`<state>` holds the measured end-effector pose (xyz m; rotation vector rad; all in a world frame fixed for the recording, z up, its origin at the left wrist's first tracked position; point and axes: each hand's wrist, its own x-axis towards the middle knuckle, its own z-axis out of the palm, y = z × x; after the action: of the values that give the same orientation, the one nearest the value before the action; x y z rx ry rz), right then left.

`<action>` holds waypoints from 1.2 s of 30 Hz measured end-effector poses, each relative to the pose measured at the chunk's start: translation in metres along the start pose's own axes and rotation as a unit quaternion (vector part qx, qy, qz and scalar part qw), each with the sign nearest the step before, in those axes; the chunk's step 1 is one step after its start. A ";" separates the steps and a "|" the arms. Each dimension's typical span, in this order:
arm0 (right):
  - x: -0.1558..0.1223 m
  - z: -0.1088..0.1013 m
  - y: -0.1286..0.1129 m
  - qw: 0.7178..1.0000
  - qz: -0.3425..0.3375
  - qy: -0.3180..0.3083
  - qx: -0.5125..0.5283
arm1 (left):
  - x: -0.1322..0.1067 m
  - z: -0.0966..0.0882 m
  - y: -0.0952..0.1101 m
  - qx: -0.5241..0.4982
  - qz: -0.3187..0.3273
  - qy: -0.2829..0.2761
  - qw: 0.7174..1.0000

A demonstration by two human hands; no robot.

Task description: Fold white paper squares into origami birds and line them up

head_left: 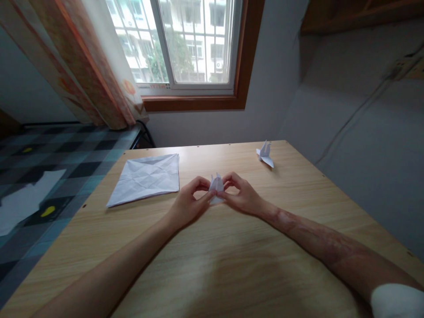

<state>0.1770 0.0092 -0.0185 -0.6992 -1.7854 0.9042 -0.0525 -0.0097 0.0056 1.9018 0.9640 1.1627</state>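
A small white folded-paper figure [217, 184] with two upright points is held over the middle of the wooden table [212, 247]. My left hand [192, 198] pinches its left side between thumb and fingers. From the right, my right hand [241, 192] grips the other side the same way, both thumbs meeting at its near face. Some of the paper is hidden behind my fingertips. Toward the far right of the table stands a white origami crane [265, 154] with a wing spread out.
Creased white paper sheets [149, 176] lie in a stack at the table's left. Beyond the left edge, more white paper [29, 198] rests on a checked bedspread [82, 145]. A window [195, 42], an orange curtain [96, 57] and a wall cable [357, 112] are behind.
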 end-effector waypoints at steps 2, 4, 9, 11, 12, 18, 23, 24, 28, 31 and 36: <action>0.001 0.000 0.000 1.000 0.010 0.001 0.007 | 0.001 -0.001 0.001 0.010 0.023 0.011 1.000; 0.002 -0.001 -0.001 1.000 0.014 0.003 0.004 | 0.001 -0.002 0.003 0.029 0.052 0.029 0.998; 0.001 -0.002 -0.002 1.000 -0.005 0.019 -0.010 | -0.002 -0.001 0.010 0.051 0.094 0.031 0.994; 0.000 -0.002 0.000 0.999 -0.013 0.031 -0.008 | -0.003 0.000 0.011 0.058 0.103 0.024 0.993; 0.000 -0.001 0.001 0.999 -0.017 0.037 -0.003 | -0.003 0.000 0.011 0.062 0.108 0.023 0.992; -0.003 -0.002 0.003 0.999 -0.028 0.045 -0.004 | -0.003 0.001 0.004 0.081 0.057 0.006 0.995; -0.003 -0.004 -0.001 0.998 -0.036 0.036 -0.043 | -0.003 0.000 0.004 0.094 0.040 0.013 0.995; -0.003 -0.004 -0.001 0.998 -0.037 0.035 -0.041 | -0.003 0.000 0.004 0.093 0.038 0.023 0.995; -0.002 -0.003 0.002 0.998 -0.029 0.031 -0.035 | -0.003 0.001 0.004 0.070 0.023 0.042 0.996; -0.001 -0.004 0.002 0.999 -0.018 0.017 -0.041 | -0.003 0.001 0.002 0.053 0.022 0.045 0.997; -0.001 -0.006 -0.003 0.999 -0.011 -0.031 -0.037 | -0.006 0.001 -0.004 0.031 0.008 0.025 0.999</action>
<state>0.1829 0.0083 -0.0152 -0.7051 -1.8860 0.8565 -0.0538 -0.0130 -0.0002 1.9401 1.0241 1.2071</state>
